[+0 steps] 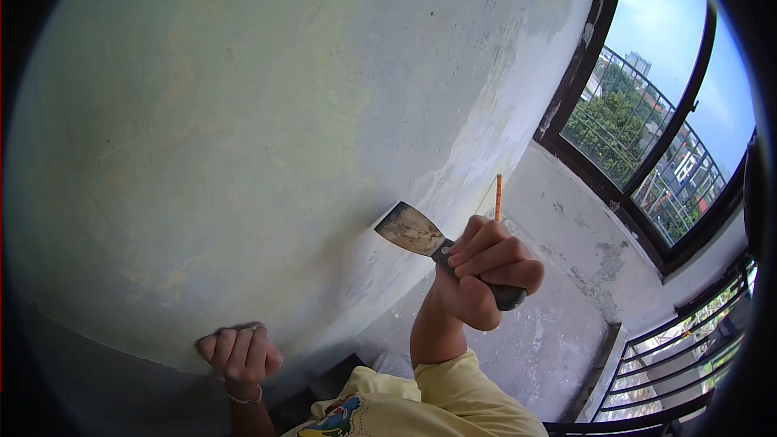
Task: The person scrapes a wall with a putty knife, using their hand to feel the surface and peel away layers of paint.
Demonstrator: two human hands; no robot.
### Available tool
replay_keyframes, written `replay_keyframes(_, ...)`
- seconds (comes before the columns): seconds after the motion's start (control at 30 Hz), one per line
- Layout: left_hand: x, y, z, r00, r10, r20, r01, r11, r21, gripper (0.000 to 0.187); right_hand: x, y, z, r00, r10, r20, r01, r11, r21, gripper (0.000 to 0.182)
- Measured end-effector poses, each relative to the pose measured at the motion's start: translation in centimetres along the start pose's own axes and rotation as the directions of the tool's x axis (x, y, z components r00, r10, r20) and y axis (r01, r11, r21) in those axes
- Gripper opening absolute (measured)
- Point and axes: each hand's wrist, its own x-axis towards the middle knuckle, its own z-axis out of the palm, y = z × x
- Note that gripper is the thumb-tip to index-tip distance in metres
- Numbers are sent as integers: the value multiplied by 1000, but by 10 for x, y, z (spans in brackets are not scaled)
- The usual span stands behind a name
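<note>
A: Grip, head view?

B: Your right hand (490, 271) wraps the scraper (411, 231) by its handle (510, 298), blade end toward the wall (243, 121); can't tell if it touches. Your left hand (243, 352) is curled beside the wall, contents unclear.

A: Step? Next?

B: Probably scraping. Next move likely calls for you to set the scraper's edge low, wrist firm.

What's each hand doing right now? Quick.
Left hand: fingers curled by the wall; can't tell whether it holds anything.
Right hand: closed around the handle of the scraper.
</note>
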Motion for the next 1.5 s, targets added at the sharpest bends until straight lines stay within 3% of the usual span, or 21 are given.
replay_keyframes(0.13,3,-1,5,1000,2,-19,-1,999,36,29,6,-31,-1,933,-315,-174,349,912,217,21)
replay_keyframes(0.2,0,0,1,1000,8,-7,-8,1000,25,29,-9,12,7,998,11,68,-15,998,57,24)
replay_keyframes(0.23,-1,-1,1,1000,5,-4,-5,1000,30,29,-8,5,4,991,-18,134,33,993,-111,23)
replay_keyframes(0.33,-5,-1,1,1000,4,-1,-4,999,41,30,0,0,4,998,-23,51,24,999,-33,24)
replay_keyframes(0.4,2,-2,9,999,-5,-36,7,998,63,30,7,-24,3,970,-239,-39,240,970,27,29)
replay_keyframes(0.47,4,-1,5,999,-6,-46,9,998,67,26,-1,-24,7,952,-265,-156,283,953,106,26)
replay_keyframes(0.53,1,-3,2,1000,0,-28,2,998,63,26,-18,21,7,994,91,67,-79,984,-161,22)
replay_keyframes(0.57,2,-2,4,1000,3,-29,-2,998,59,26,-19,27,6,977,132,169,-93,971,-222,20)
replay_keyframes(0.67,1,-2,5,998,-19,-67,19,1000,9,27,0,1,9,992,-8,129,17,997,-71,21)
replay_keyframes(0.73,0,-2,8,996,-28,-80,30,999,29,27,9,-23,2,972,-232,32,230,971,64,24)
replay_keyframes(0.8,-3,-1,7,997,-32,-74,35,999,38,27,3,-13,6,973,-225,-56,231,962,146,22)
replay_keyframes(0.87,-5,0,6,997,-54,-46,55,998,21,27,-25,32,3,976,205,76,-176,941,-288,20)
replay_keyframes(0.97,-2,-2,3,999,-30,-34,31,999,27,27,-31,25,-6,971,174,165,-108,933,-344,21)
replay_keyframes(1.03,-2,-2,6,998,-37,-52,39,999,37,27,-15,2,-1,997,-3,-82,4,1000,6,20)
replay_keyframes(1.13,-6,-3,7,998,-34,-56,36,999,32,28,-13,-5,-1,973,-159,-165,175,981,87,21)
replay_keyframes(1.2,-8,-3,6,998,-34,-56,36,999,23,28,-33,29,-8,987,147,67,-133,975,-179,21)
replay_keyframes(1.27,-6,-3,7,997,-32,-76,34,999,19,27,-36,32,-14,976,172,132,-131,953,-273,21)
replay_keyframes(1.37,-6,-4,10,995,-15,-99,15,1000,0,26,-29,9,-20,975,21,220,4,994,-110,22)
replay_keyframes(1.4,-6,-4,10,994,-13,-107,13,1000,4,26,-32,-10,-17,967,3,256,47,981,-190,24)
replay_keyframes(1.43,-6,-4,9,996,-16,-93,15,1000,-3,25,-29,-19,-21,888,-140,437,201,975,-97,29)
replay_keyframes(1.5,-9,-4,10,996,-22,-83,22,1000,-3,25,-21,-26,-26,682,-284,674,220,959,181,28)
